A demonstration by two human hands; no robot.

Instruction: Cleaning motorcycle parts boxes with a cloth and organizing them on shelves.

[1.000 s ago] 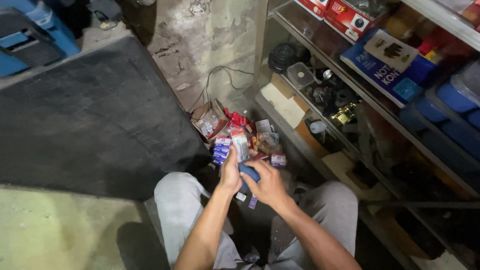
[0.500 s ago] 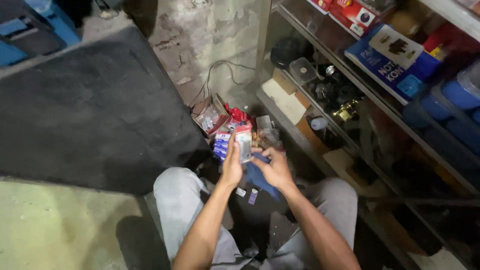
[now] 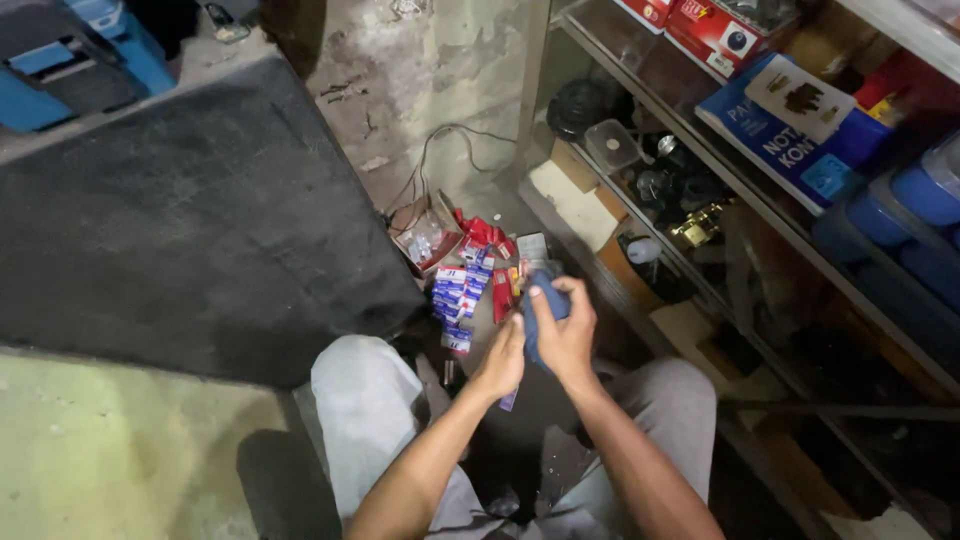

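Dark mat (image 3: pixel 190 220): the largest thing in view, a black textured slab that fills the upper left and ends at the person's left knee.

Shelving (image 3: pixel 760 210): a metal rack runs down the right side. It carries red cartons (image 3: pixel 700 25) at the top, a blue box with a white card (image 3: pixel 790 125) below them, and blue tubs (image 3: pixel 930 190) at the far right.

Lower shelf: dark round parts, a clear plastic tub (image 3: pixel 610 145) and a brass-coloured fitting (image 3: pixel 700 228) lie there in shadow.

Floor: a pale green patch (image 3: pixel 110 450) lies at the lower left, with cracked concrete (image 3: pixel 440 80) at the top centre, where thin wires trail down.

Person: they sit or crouch in light grey trousers (image 3: pixel 365 410), knees apart, with both forearms reaching forward.

Pile of small packets (image 3: pixel 465 285): red, blue and white cartons are heaped on the floor just beyond the hands, beside an open cardboard box (image 3: pixel 425 232).

Right hand (image 3: pixel 565 335): it is closed around a blue cloth (image 3: pixel 545 310), with the fingers curled over the top.

Blue cloth: it is bunched between the two hands, above the gap between the knees and just short of the packets.

Left hand (image 3: pixel 500 360): it presses against the cloth from the left, touching the right hand. Whether it grips the cloth or something hidden inside it, I cannot tell.
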